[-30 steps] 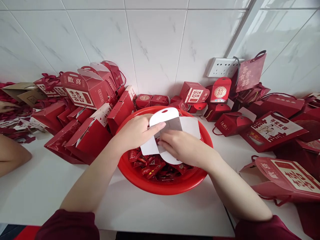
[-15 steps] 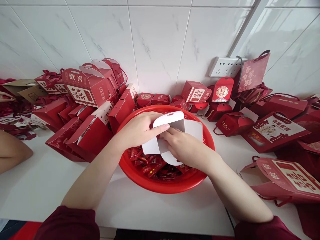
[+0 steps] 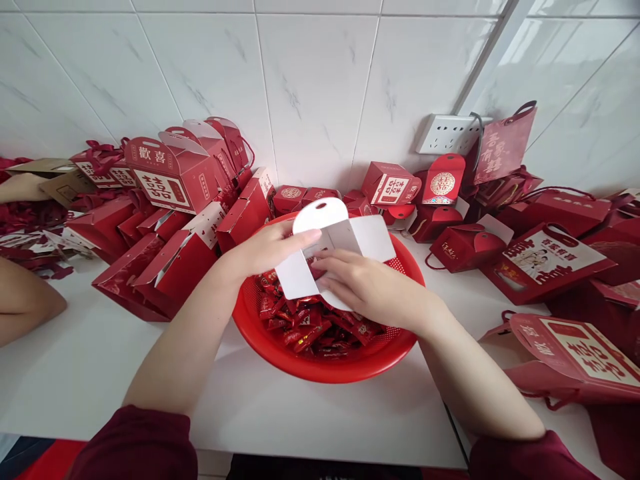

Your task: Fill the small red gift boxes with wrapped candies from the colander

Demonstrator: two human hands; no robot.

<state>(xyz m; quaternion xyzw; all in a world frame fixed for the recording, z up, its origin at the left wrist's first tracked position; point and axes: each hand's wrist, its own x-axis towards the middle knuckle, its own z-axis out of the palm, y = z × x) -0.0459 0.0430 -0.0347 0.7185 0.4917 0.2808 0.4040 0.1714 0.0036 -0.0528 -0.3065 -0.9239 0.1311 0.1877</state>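
Note:
Above the red basket, my left hand [image 3: 265, 252] is closed on the side of an unfolded gift box [image 3: 345, 235], its thumb lying along the white inner edge. The box's white flaps are spread and its top stands open. My right hand [image 3: 370, 283] reaches into the opening, fingers stretched and slightly apart over red-wrapped pieces [image 3: 317, 268] inside; its thumb is hidden. Below, the red plastic basket [image 3: 320, 373] holds many small red-wrapped candies [image 3: 305, 327].
Red gift boxes [image 3: 170, 180] crowd the left side, and more boxes [image 3: 555, 260] line the right. A power strip [image 3: 447, 133] is fixed to the tiled wall. At the far left, another person's arm [image 3: 27, 297] rests on the white table [image 3: 240, 413].
The box has tilted and shifted slightly left, exposing more of its inside. My right hand has drawn back a little, its fingers now more spread. At left, the other person's hand has moved in.

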